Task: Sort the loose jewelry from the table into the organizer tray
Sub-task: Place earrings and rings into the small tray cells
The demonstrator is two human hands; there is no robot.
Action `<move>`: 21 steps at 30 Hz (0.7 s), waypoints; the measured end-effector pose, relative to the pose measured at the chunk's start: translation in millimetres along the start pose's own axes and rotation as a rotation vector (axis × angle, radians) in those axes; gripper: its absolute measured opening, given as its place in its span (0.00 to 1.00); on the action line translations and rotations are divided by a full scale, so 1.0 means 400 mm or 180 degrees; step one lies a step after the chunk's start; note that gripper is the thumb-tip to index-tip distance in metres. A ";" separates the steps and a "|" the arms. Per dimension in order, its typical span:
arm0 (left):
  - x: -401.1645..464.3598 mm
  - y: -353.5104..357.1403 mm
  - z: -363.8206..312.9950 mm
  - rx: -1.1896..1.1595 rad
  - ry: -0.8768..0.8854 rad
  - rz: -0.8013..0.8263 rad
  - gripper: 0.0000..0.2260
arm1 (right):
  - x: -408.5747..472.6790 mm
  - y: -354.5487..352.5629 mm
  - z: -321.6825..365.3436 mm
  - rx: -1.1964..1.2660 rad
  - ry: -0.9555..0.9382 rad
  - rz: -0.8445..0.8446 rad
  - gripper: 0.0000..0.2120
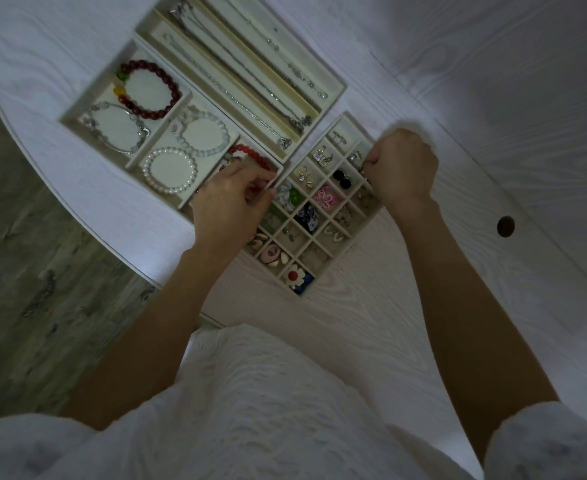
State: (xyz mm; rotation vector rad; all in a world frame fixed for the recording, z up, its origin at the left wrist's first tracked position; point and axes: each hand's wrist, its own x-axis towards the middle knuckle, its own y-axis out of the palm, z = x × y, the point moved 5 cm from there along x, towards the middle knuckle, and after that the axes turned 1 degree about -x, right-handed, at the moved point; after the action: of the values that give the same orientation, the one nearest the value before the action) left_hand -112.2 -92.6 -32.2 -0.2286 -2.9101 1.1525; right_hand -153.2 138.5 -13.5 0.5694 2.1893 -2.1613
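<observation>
**Last Small Pieces Going Into the Grid**

Over the cream grid tray of small square cells, which sits on the white wood-grain worktop, both hands are at work. The right hand hovers at the grid's far right edge, its fingers curled tight and pinching what looks like a small metallic earring just above an edge cell; the piece is too small and dim to name for sure. The left hand lies across the grid's left edge, where it meets the cream bracelet tray; its fingers are bent and close together, touching or pinching near the red bead bracelet, though whether they actually hold it cannot be told.

Left of the grid, the bracelet tray carries a dark red bead bracelet, a white pearl bracelet and others. Beyond the grid, the long-slot tray holds silver chains laid straight.

No loose jewelry shows on the worktop itself, so the sort appears close to done.

The earring is likely very light, rigid and slippery, with a thin post that could bend; a fingertip pinch on its body, lowered right into the cell before letting go, suits it best. The bead bracelet should be stretchy and floppy, best lifted by a few beads on one side.
</observation>
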 end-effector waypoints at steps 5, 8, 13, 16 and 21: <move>-0.001 0.002 0.000 0.0013 0.0023 0.0021 0.09 | -0.007 0.007 0.018 -0.0176 -0.0039 -0.0053 0.06; -0.001 0.001 0.001 0.0007 0.0020 0.0010 0.10 | -0.007 0.013 0.010 -0.0157 0.0033 -0.0049 0.06; 0.000 0.001 0.000 0.0010 0.0025 0.0006 0.10 | -0.016 0.016 -0.011 0.0074 0.0046 0.0011 0.08; 0.000 0.000 0.000 -0.0002 -0.0011 -0.0003 0.09 | -0.022 0.014 -0.018 0.0289 0.0135 0.0068 0.08; -0.002 0.000 -0.003 0.0033 -0.0015 0.0003 0.09 | -0.020 0.020 -0.022 0.0246 0.0268 -0.0052 0.11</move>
State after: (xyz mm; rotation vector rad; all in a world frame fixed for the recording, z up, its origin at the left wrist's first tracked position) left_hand -111.5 -92.0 -31.3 -0.2276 -2.9075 1.1695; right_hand -141.3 144.9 -18.5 0.6600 2.1658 -2.2798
